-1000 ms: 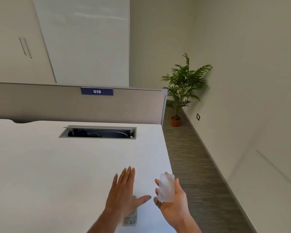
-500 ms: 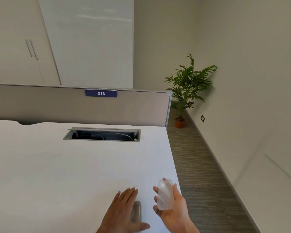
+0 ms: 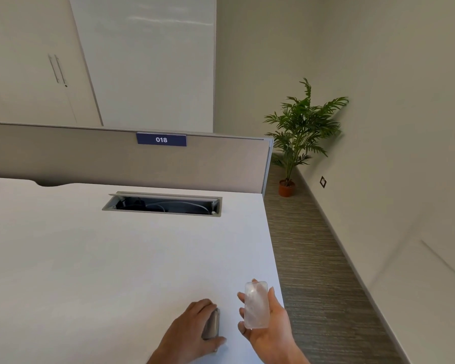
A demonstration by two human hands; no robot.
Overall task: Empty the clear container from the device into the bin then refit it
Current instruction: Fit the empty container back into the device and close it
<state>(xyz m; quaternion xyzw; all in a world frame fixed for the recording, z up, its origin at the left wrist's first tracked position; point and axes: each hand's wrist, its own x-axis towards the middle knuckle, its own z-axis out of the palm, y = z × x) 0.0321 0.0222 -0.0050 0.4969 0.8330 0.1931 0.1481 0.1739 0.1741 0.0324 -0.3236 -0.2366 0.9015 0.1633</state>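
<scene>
device [image 3: 211, 324]: mostly hidden under the left hand [image 3: 192, 329]; only a grey edge shows
forearms: cut off by the bottom edge
clear container [image 3: 256, 305]: contents too faint to tell
cable tray [image 3: 163, 204]: interior dark, cables indistinct

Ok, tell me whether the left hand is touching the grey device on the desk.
Touching. The head view shows the left hand curled around the grey device.

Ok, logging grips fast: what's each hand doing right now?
Left hand: closed around the grey device on the desk.
Right hand: holding the clear container.
</scene>
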